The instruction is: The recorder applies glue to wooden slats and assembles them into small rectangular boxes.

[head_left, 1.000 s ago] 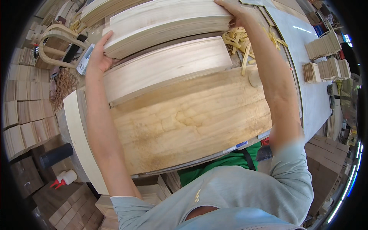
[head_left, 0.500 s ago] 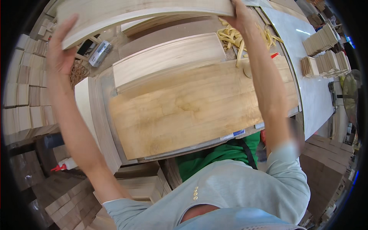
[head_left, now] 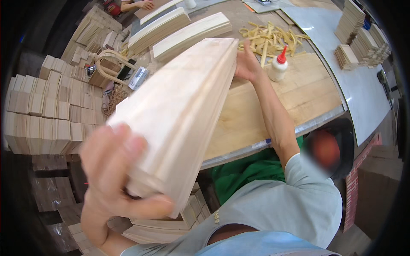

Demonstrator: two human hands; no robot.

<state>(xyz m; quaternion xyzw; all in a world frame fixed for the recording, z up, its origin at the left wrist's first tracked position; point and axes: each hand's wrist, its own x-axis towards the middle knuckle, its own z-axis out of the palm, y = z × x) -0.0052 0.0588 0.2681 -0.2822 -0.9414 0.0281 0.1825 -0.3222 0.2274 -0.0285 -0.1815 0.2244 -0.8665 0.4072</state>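
A stack of long pale wooden boards (head_left: 171, 102) is lifted over the bench, lying slantwise from near left to far right. My left hand (head_left: 115, 175), blurred, is closed around its near end, with the thumb on the lower edge and fingers on the upper face. At the far end my right hand (head_left: 249, 64) grips the stack; some of its fingers are hidden behind the wood. Under the stack, partly covered, is a wide yellowish wooden panel (head_left: 243, 115). A white glue bottle (head_left: 278, 68) with a red nozzle stands upright on that panel, right of my right hand.
Curly yellow strips (head_left: 273, 38) lie behind the glue bottle. More stacked boards (head_left: 192, 36) rest on the far bench. Piled wooden blocks (head_left: 47, 119) fill the left. A grey-white tabletop (head_left: 337, 55) stretches right. Another person's hand (head_left: 145, 5) shows at the far edge.
Both hands were raised at the far side, holding pale wood crosswise. Now my left hand is low and near, and the held stack slants toward me. The view has shifted, uncovering the glue bottle.
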